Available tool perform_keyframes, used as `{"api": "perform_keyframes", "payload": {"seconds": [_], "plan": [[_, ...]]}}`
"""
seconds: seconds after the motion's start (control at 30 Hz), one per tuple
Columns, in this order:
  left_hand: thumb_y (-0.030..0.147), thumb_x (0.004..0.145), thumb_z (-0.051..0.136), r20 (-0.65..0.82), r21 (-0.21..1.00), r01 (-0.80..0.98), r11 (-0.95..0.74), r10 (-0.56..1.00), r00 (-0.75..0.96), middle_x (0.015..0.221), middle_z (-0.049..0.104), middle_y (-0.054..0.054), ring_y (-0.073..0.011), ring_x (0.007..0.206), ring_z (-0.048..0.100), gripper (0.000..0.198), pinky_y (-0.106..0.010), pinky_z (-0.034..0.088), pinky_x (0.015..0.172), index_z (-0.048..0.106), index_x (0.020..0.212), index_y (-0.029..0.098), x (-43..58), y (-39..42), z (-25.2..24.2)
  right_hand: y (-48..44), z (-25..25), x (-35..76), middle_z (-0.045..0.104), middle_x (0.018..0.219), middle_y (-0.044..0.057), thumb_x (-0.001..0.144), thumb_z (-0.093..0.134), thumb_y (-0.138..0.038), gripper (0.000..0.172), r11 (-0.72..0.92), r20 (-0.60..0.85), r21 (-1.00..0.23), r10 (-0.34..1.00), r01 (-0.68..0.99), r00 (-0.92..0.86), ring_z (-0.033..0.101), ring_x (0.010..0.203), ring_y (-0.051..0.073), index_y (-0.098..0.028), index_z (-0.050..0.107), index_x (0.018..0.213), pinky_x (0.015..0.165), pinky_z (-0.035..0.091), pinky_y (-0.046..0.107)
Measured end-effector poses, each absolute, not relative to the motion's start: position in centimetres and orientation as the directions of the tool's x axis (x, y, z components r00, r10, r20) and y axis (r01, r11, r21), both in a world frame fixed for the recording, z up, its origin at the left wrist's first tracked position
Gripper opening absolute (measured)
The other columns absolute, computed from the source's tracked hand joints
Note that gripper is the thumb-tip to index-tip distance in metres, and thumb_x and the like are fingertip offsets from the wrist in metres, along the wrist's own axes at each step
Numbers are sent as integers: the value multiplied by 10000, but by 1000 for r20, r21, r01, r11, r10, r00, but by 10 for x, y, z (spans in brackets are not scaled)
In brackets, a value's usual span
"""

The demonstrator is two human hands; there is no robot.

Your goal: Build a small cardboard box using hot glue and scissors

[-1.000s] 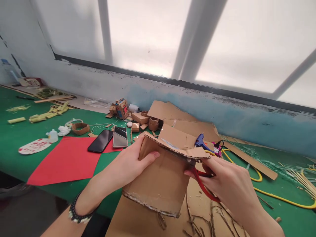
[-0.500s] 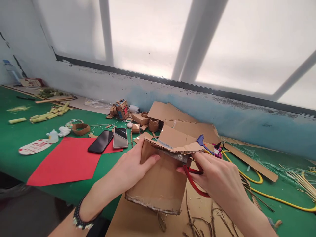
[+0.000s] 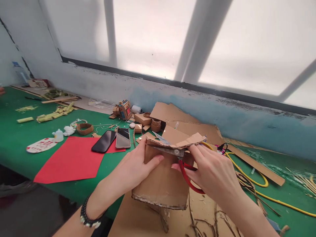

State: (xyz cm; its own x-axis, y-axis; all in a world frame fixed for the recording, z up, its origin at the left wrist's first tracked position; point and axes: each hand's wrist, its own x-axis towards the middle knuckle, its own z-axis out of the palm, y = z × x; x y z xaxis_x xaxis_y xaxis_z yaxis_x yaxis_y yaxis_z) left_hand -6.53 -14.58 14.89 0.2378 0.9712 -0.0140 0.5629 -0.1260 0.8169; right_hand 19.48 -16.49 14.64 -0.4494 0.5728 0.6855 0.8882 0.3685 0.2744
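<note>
A brown cardboard box is held up over a cardboard sheet. My left hand grips its upper left side, thumb flat on the front face and fingers behind. Red-handled scissors are in my right hand, fingers closed about the handles. Their blades lie along the box's top edge, just beneath a bent cardboard flap; one blade tip shows past the flap at upper left. My right fingertips touch the flap's right end. The inside of the box is hidden.
Two phones lie partly on red paper at left. Behind the box are cardboard pieces, a cardboard ring and a small cardboard model. A yellow cord and thin sticks lie right; dry twigs in front.
The scissors have moved left along the flap, with their blades now spread and reaching farther across. The box is slightly higher and tilted differently. The view has shifted a little.
</note>
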Motion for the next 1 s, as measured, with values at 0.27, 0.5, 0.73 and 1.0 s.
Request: {"api": "perform_keyframes", "payload": {"seconds": [0.27,0.5,0.73,1.0], "plan": [[759,988,546,-51,822,556,-124,956,289,1514,689,-88,-396,1392,643,725,-472,532,1083,493,1576,338,-63,-145,157,-167,151,184,661,688,46,1116,371,-687,596,270,688,356,572,895,-446,664,625,197,-205,580,836,572,249,319],[788,984,517,-58,802,584,-129,955,290,1481,706,-116,-413,1380,653,730,-472,533,1073,538,1533,307,-59,-139,151,-164,155,179,658,689,54,1128,358,-645,570,249,675,376,587,893,-447,638,607,196,-213,561,816,583,275,322],[704,1019,509,-10,797,572,-192,944,330,1461,709,-107,-396,1339,674,609,-462,527,1075,577,1490,325,-49,-133,140,-158,153,180,634,689,35,1137,388,-522,474,247,646,399,608,883,-462,627,602,198,-215,565,823,573,267,338],[661,1004,568,67,793,560,-240,948,312,1378,745,-112,-395,1249,715,547,-428,544,990,646,1402,295,-43,-129,145,-150,153,182,635,684,19,1100,470,-606,489,242,671,347,611,906,-420,622,571,190,-230,526,792,551,242,329]]}}
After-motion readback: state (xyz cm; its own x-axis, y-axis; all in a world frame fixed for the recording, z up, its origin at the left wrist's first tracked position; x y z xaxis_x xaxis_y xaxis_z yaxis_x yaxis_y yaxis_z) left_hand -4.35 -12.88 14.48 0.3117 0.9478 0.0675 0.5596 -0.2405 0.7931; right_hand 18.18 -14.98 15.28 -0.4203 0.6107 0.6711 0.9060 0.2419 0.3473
